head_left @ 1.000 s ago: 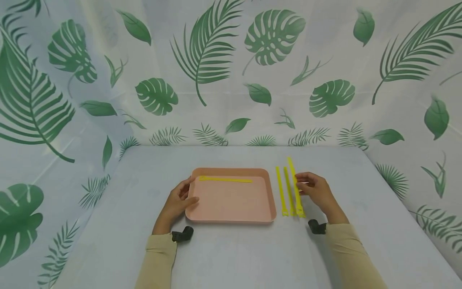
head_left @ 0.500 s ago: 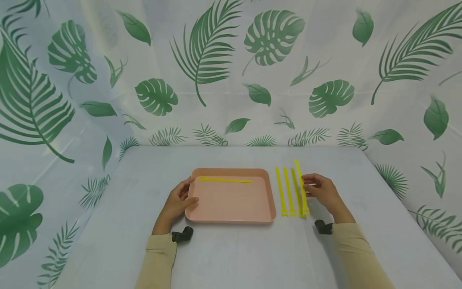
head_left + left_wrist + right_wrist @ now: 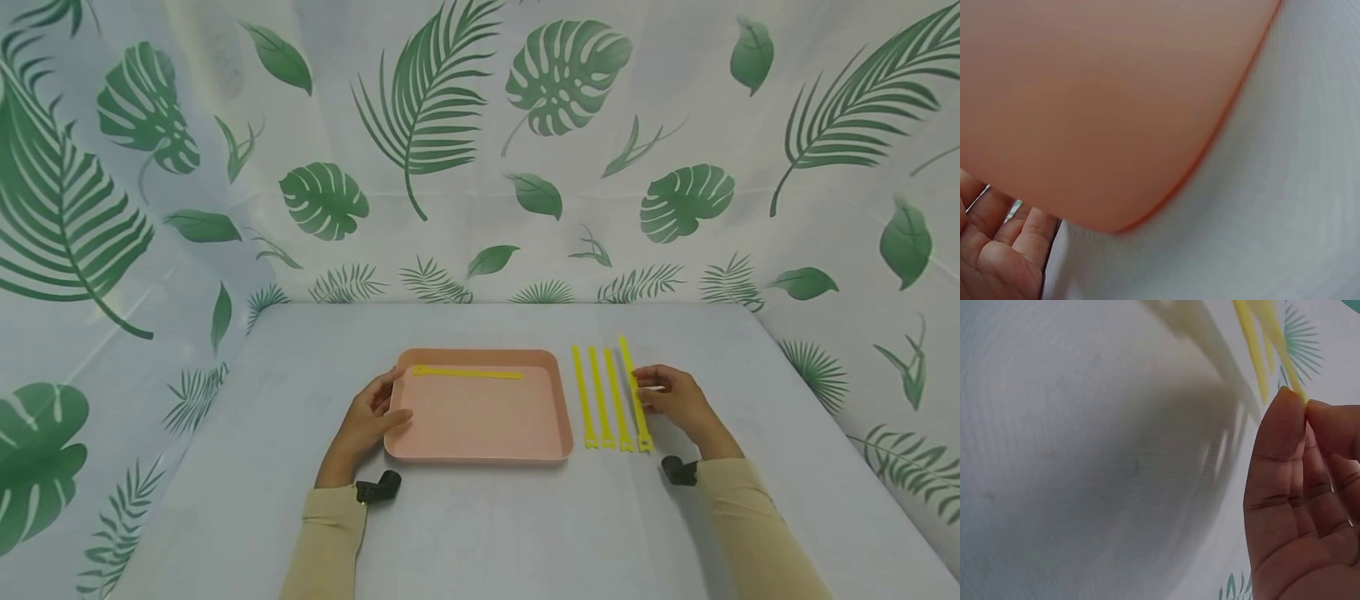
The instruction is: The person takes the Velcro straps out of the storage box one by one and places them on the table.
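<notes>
My left hand [image 3: 369,423] grips the left side of a shallow pink tray [image 3: 480,429], thumb over the rim and fingers along the outer side. Inside the tray, near its far wall, lies one yellow cable tie [image 3: 468,372], a flat strip with a slotted head. Right of the tray, three similar yellow ties [image 3: 602,400] lie side by side, heads toward me. Beside them my right hand [image 3: 681,407] pinches a fourth tie [image 3: 640,417] between thumb and fingertip, its head end low at the table. In the right wrist view this pinch [image 3: 1300,403] shows up close.
A pale cloth covers the table [image 3: 480,533]. Behind and at both sides hangs a white curtain [image 3: 465,225] with green leaf prints. Black wrist cameras [image 3: 381,487] sit at both cuffs.
My right hand has shifted right, leaving two more ties lying in the row, and now holds another tie at the row's right end. The left hand and tray stay put.
</notes>
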